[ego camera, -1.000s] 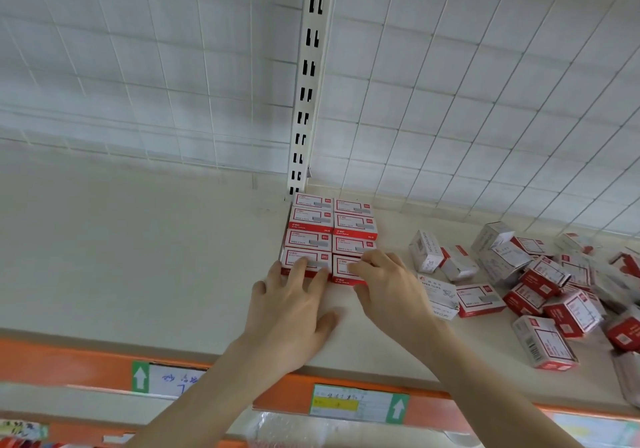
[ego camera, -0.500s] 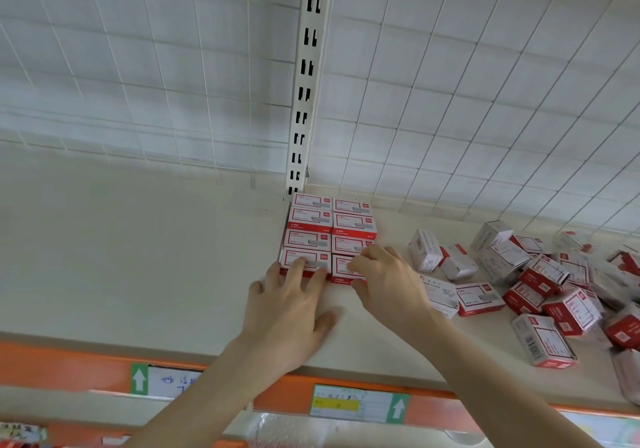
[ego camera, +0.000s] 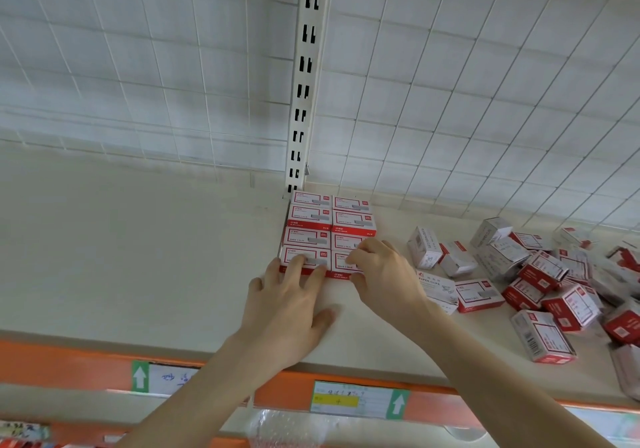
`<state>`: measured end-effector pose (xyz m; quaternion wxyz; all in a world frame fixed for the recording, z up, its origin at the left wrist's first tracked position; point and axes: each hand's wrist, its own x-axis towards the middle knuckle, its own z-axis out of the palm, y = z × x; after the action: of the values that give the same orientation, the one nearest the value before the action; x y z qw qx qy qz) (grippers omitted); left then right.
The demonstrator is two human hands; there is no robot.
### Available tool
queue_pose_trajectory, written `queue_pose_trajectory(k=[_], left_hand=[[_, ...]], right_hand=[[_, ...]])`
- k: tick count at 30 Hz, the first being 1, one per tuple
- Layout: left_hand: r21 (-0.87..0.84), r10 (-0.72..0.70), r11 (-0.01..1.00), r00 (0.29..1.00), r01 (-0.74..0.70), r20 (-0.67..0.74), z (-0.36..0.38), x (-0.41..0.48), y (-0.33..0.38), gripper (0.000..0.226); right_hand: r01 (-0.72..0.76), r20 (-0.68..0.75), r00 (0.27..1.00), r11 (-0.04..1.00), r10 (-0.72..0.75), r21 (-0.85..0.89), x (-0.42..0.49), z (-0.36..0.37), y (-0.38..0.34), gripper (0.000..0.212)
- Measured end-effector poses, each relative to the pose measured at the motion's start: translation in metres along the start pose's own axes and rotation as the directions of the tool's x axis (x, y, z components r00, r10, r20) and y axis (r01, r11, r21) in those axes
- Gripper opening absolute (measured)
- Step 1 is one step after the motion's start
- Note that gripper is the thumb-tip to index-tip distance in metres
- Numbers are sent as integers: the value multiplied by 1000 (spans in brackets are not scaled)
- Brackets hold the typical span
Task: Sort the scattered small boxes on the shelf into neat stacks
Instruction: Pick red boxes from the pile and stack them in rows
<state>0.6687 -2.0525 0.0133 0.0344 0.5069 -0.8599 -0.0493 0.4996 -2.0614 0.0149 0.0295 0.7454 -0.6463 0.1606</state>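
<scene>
L hand (ego camera: 287,312) grip flat, fingers on front-left box (ego camera: 289,255); R hand (ego camera: 384,274) grip pinches front-right box (ego camera: 341,265) of stack.

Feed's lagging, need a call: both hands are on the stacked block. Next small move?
Probably release the front-right box that the right hand pinches and reach for the nearest loose box. The block looks square under the left hand, and many loose boxes lie scattered rightward.

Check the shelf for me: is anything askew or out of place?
Yes. The loose boxes on the right lie tumbled at mixed angles, some tipped on their sides. The stacked block by the post looks square; the left hand rests on it, the right hand grips its front-right box.
</scene>
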Motion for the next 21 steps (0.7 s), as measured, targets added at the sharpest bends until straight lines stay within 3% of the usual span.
queue_pose_trajectory(k=[4,10,21], left_hand=[[11,-3,1000,999,4,-39,-1,1,1,63],[57,33,998,996,-28,-79,-5,6,7,60],[49,186,982,969,-180,-162,-10,28,58,61]], right_hand=[[-11,22,1000,999,12,-40,0,0,1,23],[59,-163,985,998,-62,-28,-12,-10,7,27],[-132,-246,963,987,106,-90,-67,-36,56,30]])
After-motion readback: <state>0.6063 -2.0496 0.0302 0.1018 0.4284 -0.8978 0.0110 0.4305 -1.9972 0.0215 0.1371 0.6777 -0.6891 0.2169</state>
